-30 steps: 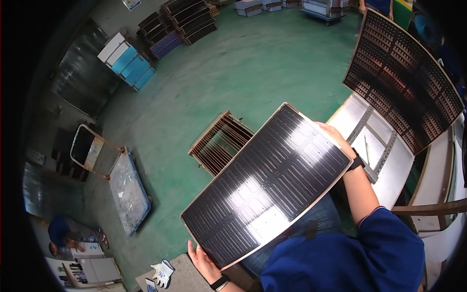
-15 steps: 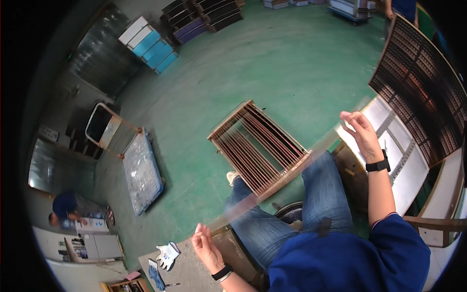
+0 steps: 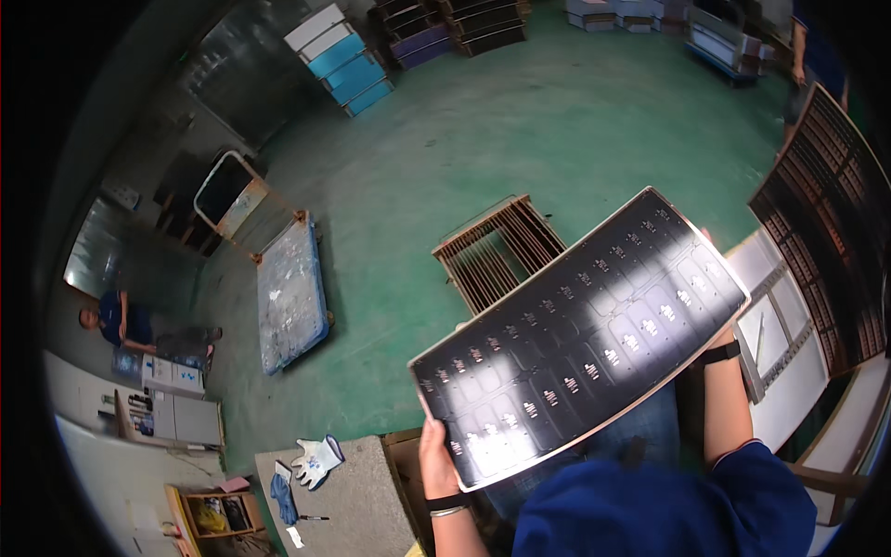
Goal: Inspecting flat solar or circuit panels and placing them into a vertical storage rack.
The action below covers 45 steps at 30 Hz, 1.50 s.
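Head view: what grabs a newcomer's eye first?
The big black sheet with rows of small pale marks, held across the middle by the left hand at its lower corner and the right hand behind its far edge. Past it, a slatted rack stands on the green floor.

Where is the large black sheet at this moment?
In the head view, the black sheet is right of centre, held between the left hand and the right hand, above the wooden rack on the floor.
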Available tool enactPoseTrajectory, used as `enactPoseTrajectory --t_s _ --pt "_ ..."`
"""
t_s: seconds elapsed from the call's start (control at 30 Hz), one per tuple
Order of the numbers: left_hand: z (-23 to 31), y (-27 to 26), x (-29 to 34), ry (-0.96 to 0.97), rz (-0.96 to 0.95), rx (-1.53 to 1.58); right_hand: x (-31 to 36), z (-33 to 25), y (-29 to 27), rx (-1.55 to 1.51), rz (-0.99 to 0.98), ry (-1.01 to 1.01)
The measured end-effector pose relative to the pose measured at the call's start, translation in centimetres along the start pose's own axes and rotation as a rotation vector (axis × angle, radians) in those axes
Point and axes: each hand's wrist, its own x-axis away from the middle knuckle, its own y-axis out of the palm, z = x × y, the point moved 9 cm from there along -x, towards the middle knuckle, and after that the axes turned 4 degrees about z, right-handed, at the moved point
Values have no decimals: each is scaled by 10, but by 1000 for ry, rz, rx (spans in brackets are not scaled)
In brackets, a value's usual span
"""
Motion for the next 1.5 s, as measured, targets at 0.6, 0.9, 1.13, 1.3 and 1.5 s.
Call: enactPoseTrajectory --t_s 0.6,0.9,1.13,1.3,1.5 --pt "-19 1 -43 710 294 -1292 -36 128 -31 1028 26 -77" --pt "-30 17 -102 537 377 -1719 -59 257 -90 1380 -96 -69" --pt "-22 6 -141 447 478 -1745 -83 280 -103 1464 -136 108" --pt "-23 10 -144 416 470 -1750 -94 289 -105 1386 -109 233" --pt "-24 7 -145 410 466 -1762 -95 293 -102 1416 -141 209"
